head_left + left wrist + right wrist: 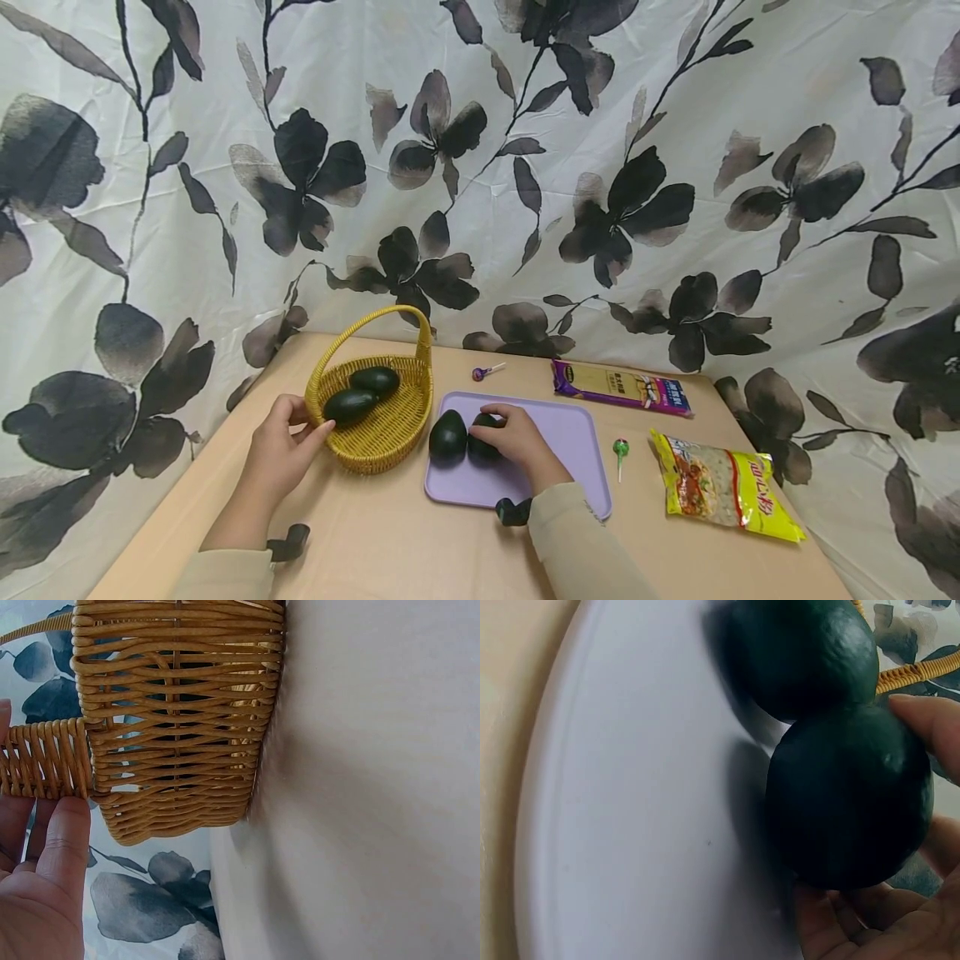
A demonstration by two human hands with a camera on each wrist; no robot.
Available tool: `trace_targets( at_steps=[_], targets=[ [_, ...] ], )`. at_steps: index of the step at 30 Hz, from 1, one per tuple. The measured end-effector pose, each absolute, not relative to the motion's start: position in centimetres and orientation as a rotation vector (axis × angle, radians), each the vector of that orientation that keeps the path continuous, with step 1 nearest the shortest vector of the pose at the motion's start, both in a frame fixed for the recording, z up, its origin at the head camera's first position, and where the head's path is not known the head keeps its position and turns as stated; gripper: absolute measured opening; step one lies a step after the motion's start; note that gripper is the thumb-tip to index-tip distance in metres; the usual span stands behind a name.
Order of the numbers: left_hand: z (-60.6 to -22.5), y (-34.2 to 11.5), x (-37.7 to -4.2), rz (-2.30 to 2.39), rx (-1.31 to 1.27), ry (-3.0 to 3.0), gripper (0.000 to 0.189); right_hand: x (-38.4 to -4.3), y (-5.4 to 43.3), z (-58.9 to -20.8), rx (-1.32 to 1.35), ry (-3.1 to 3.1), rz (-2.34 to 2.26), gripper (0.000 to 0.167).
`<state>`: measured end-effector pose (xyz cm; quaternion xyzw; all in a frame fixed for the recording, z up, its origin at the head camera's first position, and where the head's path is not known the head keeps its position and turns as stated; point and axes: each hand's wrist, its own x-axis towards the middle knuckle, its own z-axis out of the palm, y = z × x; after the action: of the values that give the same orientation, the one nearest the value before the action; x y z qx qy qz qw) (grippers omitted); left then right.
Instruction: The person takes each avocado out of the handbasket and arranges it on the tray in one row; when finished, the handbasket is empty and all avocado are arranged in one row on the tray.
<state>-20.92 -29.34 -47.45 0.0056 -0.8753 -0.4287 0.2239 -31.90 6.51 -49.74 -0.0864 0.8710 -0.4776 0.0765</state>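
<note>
Holding a dark green, egg-shaped avocado (483, 439), the right hand (519, 437) has its thumb and fingers curved around the fruit, at the light purple rectangular tray (558, 433); whether this fruit touches the tray, I cannot tell; the left hand (287, 454) grasps, between thumb and fingers, the foot of the arched handle on the yellow woven basket (405, 417); a second dark green avocado (447, 438) lies on the tray, just beside the held one, and stands in the way between it and the basket; two more dark avocados (363, 393) rest inside the basket; beyond the tray lies a small purple lollipop with white stick (479, 374), and to the right of it a long purple-and-gold packet (622, 389), near the far edge of the wooden-coloured table (390, 542); a green lollipop (621, 448) lies between the tray and a yellow plastic food bag with clear window (723, 486); behind everything hangs a white cloth with dark flowers (495, 208).
</note>
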Motion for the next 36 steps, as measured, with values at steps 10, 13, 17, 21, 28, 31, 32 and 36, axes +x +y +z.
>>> trace_targets(
  at_steps=[10,13,17,21,28,31,32,36],
  targets=[
    [-47.5,-29.4,-21.0,-1.194,0.022,-2.425,0.04,-31.8,7.0,-49.5,-0.241,2.62,-1.445,0.048],
    [-47.5,-29.3,-21.0,-1.199,0.019,-2.425,0.04,-31.7,7.3,-49.3,-0.239,2.629,-1.444,0.046],
    [-47.6,-29.3,-21.0,-1.193,0.015,-2.424,0.04,-31.6,7.8,-49.1,-0.215,2.614,-1.476,0.046],
    [-47.6,-29.4,-21.0,-1.178,0.026,-2.424,0.039,-31.7,8.1,-48.7,-0.196,2.602,-1.526,0.043],
    [-47.6,-29.4,-21.0,-1.196,0.024,-2.418,0.039,-31.7,7.9,-47.5,-0.284,2.583,-1.626,0.036],
    [-47.6,-29.4,-21.0,-1.201,0.023,-2.419,0.039,-31.5,7.8,-46.8,-0.321,2.549,-1.661,0.034],
    [-47.6,-29.5,-21.0,-1.201,0.024,-2.421,0.039,-31.5,7.7,-46.5,-0.335,2.538,-1.67,0.034],
    [-47.7,-29.5,-21.1,-1.21,0.027,-2.424,0.039,-31.4,7.2,-45.5,-0.417,2.514,-1.694,0.031]
  ],
)
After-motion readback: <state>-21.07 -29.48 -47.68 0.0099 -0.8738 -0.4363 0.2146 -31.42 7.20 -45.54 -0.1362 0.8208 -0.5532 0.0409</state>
